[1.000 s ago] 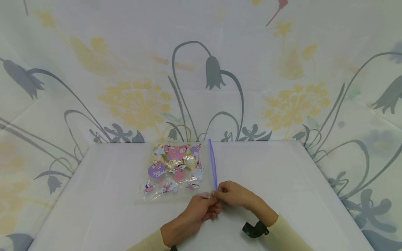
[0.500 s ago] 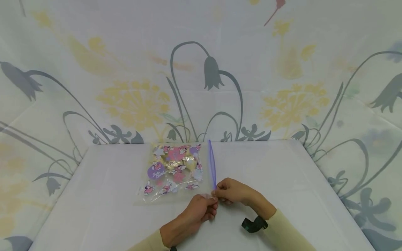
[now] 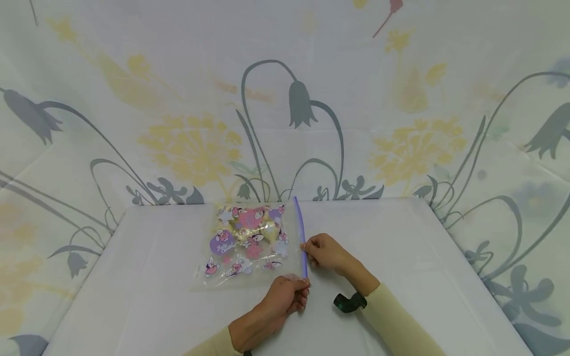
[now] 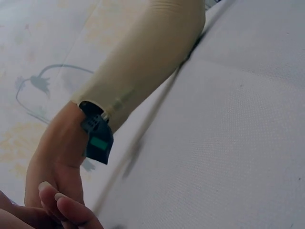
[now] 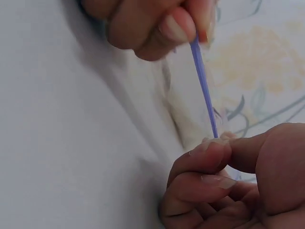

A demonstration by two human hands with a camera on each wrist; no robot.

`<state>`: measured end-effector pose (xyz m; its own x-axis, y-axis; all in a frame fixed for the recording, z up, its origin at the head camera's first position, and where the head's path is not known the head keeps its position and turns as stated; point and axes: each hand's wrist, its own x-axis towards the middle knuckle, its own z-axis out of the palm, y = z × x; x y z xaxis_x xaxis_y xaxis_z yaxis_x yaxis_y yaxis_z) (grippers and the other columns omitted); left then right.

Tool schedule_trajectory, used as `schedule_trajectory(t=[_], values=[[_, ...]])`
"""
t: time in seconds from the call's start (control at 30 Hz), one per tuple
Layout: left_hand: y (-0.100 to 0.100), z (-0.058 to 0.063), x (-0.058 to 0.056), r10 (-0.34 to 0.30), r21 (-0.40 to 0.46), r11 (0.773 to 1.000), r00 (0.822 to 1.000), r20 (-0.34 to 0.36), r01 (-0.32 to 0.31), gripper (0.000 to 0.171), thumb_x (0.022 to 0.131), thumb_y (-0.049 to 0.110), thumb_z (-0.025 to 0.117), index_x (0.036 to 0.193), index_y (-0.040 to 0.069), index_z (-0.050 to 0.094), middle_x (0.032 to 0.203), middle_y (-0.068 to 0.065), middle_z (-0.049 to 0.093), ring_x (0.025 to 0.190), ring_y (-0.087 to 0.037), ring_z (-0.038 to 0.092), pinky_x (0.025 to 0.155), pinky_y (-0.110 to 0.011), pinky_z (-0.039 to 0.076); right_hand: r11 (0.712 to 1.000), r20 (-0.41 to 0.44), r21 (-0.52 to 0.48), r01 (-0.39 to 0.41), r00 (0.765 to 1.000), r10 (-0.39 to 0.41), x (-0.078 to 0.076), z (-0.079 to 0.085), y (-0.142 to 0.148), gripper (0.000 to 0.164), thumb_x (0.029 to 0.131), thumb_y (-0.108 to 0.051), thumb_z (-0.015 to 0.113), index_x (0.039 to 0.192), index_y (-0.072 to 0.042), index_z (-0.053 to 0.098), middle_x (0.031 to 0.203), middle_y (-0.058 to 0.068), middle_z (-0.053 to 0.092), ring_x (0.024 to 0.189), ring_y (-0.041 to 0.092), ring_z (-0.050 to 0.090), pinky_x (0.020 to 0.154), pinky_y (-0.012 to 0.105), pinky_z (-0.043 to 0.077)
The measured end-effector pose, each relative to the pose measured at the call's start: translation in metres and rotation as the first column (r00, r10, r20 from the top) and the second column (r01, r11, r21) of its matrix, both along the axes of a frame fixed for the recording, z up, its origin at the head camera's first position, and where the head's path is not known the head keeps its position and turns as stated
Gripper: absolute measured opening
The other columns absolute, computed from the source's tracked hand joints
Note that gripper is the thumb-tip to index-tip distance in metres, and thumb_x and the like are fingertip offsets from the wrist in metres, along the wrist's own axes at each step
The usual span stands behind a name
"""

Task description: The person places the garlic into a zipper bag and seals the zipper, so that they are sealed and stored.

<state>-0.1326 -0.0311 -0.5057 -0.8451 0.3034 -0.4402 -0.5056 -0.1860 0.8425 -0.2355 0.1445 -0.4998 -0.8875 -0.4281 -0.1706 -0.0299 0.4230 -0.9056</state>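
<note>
A clear zip-top bag (image 3: 249,242) with pink and purple cartoon prints lies flat on the white table, and yellowish items show through it. Its purple zip strip (image 3: 300,217) runs along the right edge. My left hand (image 3: 285,301) pinches the bag's near right corner, at the strip's near end. Farther along the strip, my right hand (image 3: 327,254) pinches it between thumb and finger. In the right wrist view, the purple strip (image 5: 204,86) stretches between the two hands. The left wrist view shows only some of the left fingertips (image 4: 71,210), with the right forearm beyond.
The white table (image 3: 147,277) extends around the bag on all sides. A curtain (image 3: 285,148) printed with flowers hangs behind and beside the table. A dark wrist camera (image 3: 350,302) sits on the right wrist, close over the tabletop.
My right hand has moved away from the near corner, up along the purple strip. The strip's bowed, parted lines now look like one narrower line. My left hand has stayed at the corner.
</note>
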Motion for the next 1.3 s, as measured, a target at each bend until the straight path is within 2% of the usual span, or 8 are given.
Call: schedule_trajectory(t=[0.23, 0.47, 0.8, 0.9, 1.07, 1.3], values=[[0.000, 0.002, 0.000, 0.004, -0.013, 1.000, 1.000, 0.000, -0.004, 0.018, 0.105, 0.013, 0.061, 0.102, -0.003, 0.069, 0.077, 0.001, 0.062, 0.064, -0.008, 0.057, 0.061, -0.019, 0.049, 0.996, -0.012, -0.007, 0.086, 0.996, -0.086, -0.030, 0.002, -0.006, 0.039, 0.111, -0.019, 0.057, 0.074, -0.004, 0.060, 0.063, 0.002, 0.056, 0.056, 0.013, 0.050, 0.053, 0.026, 0.041], [0.001, 0.000, 0.002, 0.014, -0.018, 1.000, 0.999, -0.029, -0.014, 0.019, 0.106, 0.013, 0.061, 0.104, -0.005, 0.069, 0.078, 0.001, 0.062, 0.065, -0.009, 0.057, 0.062, -0.020, 0.050, 0.981, -0.038, 0.011, 0.192, 0.981, -0.191, -0.061, 0.001, -0.007, 0.042, 0.111, -0.022, 0.057, 0.075, -0.003, 0.063, 0.062, 0.003, 0.058, 0.056, 0.014, 0.051, 0.053, 0.027, 0.041], [0.002, -0.001, 0.001, 0.019, -0.014, 1.000, 0.999, -0.028, -0.019, 0.018, 0.106, 0.012, 0.062, 0.103, -0.004, 0.068, 0.077, 0.000, 0.063, 0.064, -0.010, 0.059, 0.061, -0.020, 0.051, 0.944, -0.086, 0.097, 0.316, 0.947, -0.308, -0.098, 0.000, -0.012, 0.045, 0.112, -0.029, 0.052, 0.075, -0.005, 0.062, 0.064, 0.004, 0.059, 0.059, 0.018, 0.049, 0.056, 0.030, 0.039], [0.003, -0.001, 0.002, 0.016, -0.007, 1.000, 0.999, -0.033, -0.016, 0.017, 0.106, 0.012, 0.062, 0.101, -0.003, 0.068, 0.077, -0.001, 0.063, 0.063, -0.011, 0.059, 0.061, -0.021, 0.051, 0.924, -0.103, 0.107, 0.368, 0.928, -0.358, -0.108, -0.001, -0.012, 0.046, 0.113, -0.030, 0.051, 0.074, -0.006, 0.059, 0.064, 0.004, 0.058, 0.062, 0.019, 0.049, 0.058, 0.031, 0.041], [0.003, 0.000, 0.003, -0.001, 0.003, 1.000, 0.999, -0.036, 0.001, 0.017, 0.106, 0.013, 0.063, 0.100, -0.003, 0.067, 0.077, -0.002, 0.064, 0.064, -0.011, 0.059, 0.062, -0.022, 0.053, 0.895, -0.099, 0.086, 0.438, 0.897, -0.430, -0.118, -0.001, -0.013, 0.047, 0.113, -0.030, 0.051, 0.072, -0.008, 0.055, 0.064, 0.004, 0.056, 0.064, 0.019, 0.050, 0.061, 0.032, 0.042], [0.002, 0.001, 0.002, -0.016, -0.012, 1.000, 0.999, -0.036, 0.016, 0.020, 0.107, 0.015, 0.062, 0.105, -0.005, 0.068, 0.079, -0.002, 0.066, 0.066, -0.011, 0.065, 0.064, -0.023, 0.056, 0.897, -0.091, 0.097, 0.431, 0.901, -0.423, -0.122, -0.002, -0.017, 0.048, 0.112, -0.031, 0.052, 0.069, -0.010, 0.054, 0.066, 0.004, 0.056, 0.064, 0.018, 0.050, 0.060, 0.031, 0.043]])
